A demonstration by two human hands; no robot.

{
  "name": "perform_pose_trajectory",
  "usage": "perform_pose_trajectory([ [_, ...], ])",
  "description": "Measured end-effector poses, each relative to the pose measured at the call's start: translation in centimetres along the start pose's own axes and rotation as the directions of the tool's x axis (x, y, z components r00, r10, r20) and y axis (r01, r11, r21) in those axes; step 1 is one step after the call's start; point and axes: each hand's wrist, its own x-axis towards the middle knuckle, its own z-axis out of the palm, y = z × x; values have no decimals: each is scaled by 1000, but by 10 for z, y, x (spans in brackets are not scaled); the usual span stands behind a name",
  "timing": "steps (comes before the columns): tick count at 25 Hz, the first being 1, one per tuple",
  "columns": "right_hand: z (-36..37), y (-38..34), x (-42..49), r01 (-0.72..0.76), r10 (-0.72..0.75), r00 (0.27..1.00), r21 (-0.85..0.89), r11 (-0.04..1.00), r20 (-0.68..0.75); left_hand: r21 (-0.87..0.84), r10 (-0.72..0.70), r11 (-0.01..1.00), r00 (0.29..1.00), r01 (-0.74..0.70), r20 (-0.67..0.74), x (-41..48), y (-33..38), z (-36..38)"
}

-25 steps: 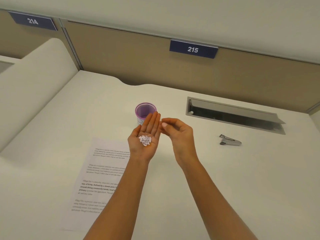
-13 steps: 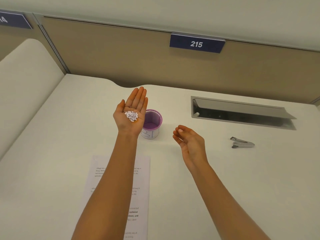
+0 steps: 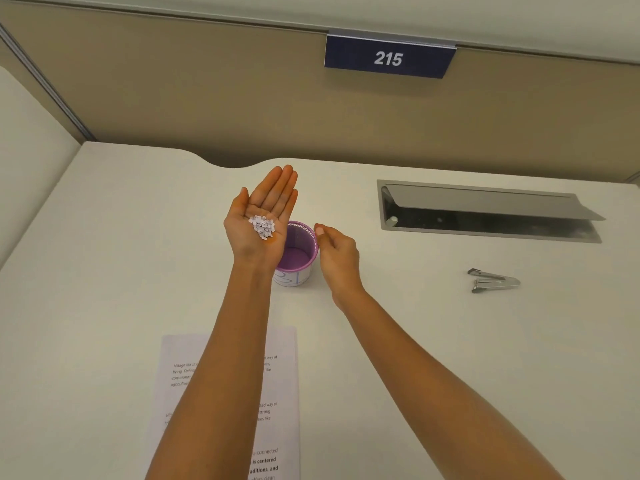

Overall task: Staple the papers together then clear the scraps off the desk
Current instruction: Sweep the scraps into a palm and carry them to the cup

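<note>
My left hand (image 3: 263,216) lies palm up with straight fingers, carrying a small heap of white paper scraps (image 3: 262,226) just left of and above a purple-lined paper cup (image 3: 299,254) that stands on the white desk (image 3: 104,271). My right hand (image 3: 337,254) hovers just right of the cup's rim with loosely curled fingers, holding nothing I can see. The printed papers (image 3: 280,393) lie near the front edge, partly hidden under my left forearm. A metal stapler (image 3: 493,281) lies at the right.
An open cable hatch (image 3: 485,211) with a raised metal lid is set into the desk at the back right. A tan partition (image 3: 207,98) with a "215" sign (image 3: 388,58) closes the back. A white divider (image 3: 31,150) rises on the left.
My left hand with the scraps has shifted right, closer over the cup. My right hand has risen from the desk up to the cup's right rim.
</note>
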Motion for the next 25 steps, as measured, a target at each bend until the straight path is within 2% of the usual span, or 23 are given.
perform_pose_trajectory([
  [8, 6, 5, 3, 102, -102, 995, -63, 993, 3, 280, 4, 960, 999, -13, 33, 0, -4, -7],
  [16, 7, 4, 2, 80, -82, 997, -111, 991, -7, 517, 26, 855, 998, -53, 60, -3, -6, -8],
  [20, 7, 5, 3, 98, -99, 995, -114, 989, -5, 641, 22, 764, 995, -76, 93, -9, -3, -5],
  [25, 7, 6, 3, 103, -104, 995, -119, 988, -8, 699, 17, 710, 994, -86, 105, -14, -3, -5],
])
